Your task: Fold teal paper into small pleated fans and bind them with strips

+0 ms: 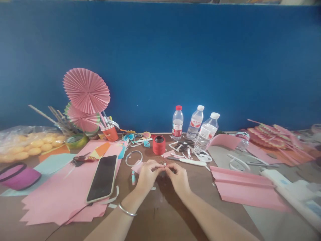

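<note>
My left hand point(149, 174), with a silver bangle on the wrist, is raised over the middle of the brown table, its thumb and index finger pinched. My right hand point(178, 177) mirrors it, fingertips almost touching those of the left. A tiny pale bit point(165, 164) shows between the fingertips; what each hand grips is too small to make out. Just beyond the hands stands a red spool of thread point(158, 145). A pink paper piece point(137, 166) lies beside my left hand, and a white-handled cutter point(192, 162) lies past my right hand.
Left: a phone point(102, 178) on pink paper sheets point(57, 197), a purple band point(20, 175), a paper cup point(110, 133), pink pleated fans point(86, 90). Behind: bottles point(177, 124) and paper scraps. Right: folded pink paper point(245, 187) and a white tool point(293, 197). A blue partition point(160, 63) stands behind.
</note>
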A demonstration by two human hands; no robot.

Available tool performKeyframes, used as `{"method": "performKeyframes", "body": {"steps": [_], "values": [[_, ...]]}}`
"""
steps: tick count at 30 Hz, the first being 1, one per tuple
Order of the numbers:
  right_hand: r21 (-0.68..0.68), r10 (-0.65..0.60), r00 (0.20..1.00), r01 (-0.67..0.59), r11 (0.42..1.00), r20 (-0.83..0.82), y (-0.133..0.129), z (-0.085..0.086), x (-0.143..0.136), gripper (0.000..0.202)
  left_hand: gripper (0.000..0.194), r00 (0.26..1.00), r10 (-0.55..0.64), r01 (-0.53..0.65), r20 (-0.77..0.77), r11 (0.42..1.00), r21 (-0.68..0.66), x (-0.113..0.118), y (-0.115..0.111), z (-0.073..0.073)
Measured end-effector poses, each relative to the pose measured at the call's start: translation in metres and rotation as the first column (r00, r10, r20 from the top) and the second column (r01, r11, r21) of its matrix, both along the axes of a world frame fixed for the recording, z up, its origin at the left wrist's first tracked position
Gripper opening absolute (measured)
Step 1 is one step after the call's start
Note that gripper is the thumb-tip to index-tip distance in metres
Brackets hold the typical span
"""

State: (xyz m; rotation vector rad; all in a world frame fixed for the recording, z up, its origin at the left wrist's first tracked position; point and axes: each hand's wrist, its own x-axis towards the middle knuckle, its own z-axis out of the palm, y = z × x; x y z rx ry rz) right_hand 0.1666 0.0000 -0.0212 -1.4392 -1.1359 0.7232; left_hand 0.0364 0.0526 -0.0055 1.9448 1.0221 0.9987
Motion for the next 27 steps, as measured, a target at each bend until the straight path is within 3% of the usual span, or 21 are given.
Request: {"method": "performKeyframes", "body": {"steps": [10, 17, 27], "values": [[-0.041, 0.009, 1.000, -0.010, 0.999, -0.018, 0.003, 0.000, 0.001, 0.017, 0.012, 0.998, -0.001, 0.000, -0.066, 1.000, -0.007, -0.001, 0.001, -0.002], [0.007, -0.007, 0.997, 0.007, 1.000, 0.080, 0.000, 0.002, -0.001, 0.012, 0.009, 0.976, 0.146, -0.127, -0.159, 0.984, 0.124, 0.005, -0.008, 0.001], [0.070, 0.015, 0.962, -0.036, 0.997, 0.274, 0.003, 0.003, 0.004, 0.009, 0.006, 0.947, 0.150, -0.090, -0.285, 0.973, 0.214, 0.005, -0.008, 0.004]]}}
